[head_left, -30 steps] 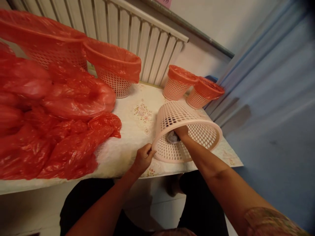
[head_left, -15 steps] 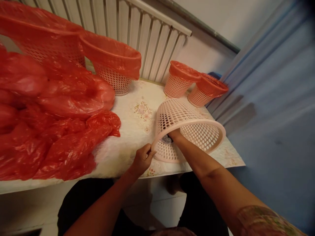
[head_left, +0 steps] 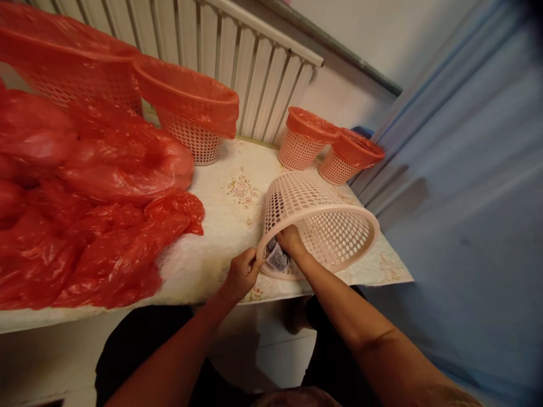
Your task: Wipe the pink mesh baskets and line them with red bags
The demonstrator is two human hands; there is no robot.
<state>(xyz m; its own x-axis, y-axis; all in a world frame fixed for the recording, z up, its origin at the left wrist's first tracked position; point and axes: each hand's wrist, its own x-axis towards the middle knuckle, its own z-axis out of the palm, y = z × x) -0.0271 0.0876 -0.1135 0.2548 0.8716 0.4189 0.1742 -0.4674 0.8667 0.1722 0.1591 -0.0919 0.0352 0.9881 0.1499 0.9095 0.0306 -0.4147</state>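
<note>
A pale pink perforated basket (head_left: 305,195) lies on its side near the table's front edge, its mouth facing me. My left hand (head_left: 244,272) is closed on the left part of its rim. Inside the mouth, my right hand (head_left: 291,240) is closed on a dark grey patterned cloth (head_left: 278,257) with a light edge, against the basket's inner left wall. Some of the right fingers are hidden behind the cloth and in shadow.
Red plastic bags (head_left: 106,215) are heaped on the left of the flowered tabletop (head_left: 224,226). Baskets lined with red bags stand behind, one (head_left: 190,113) by the radiator (head_left: 229,62) and two smaller ones (head_left: 301,135) near the blue curtain (head_left: 458,198).
My right hand has drawn back from deeper in the basket towards its mouth, and more of the grey cloth shows. My left hand stays on the rim.
</note>
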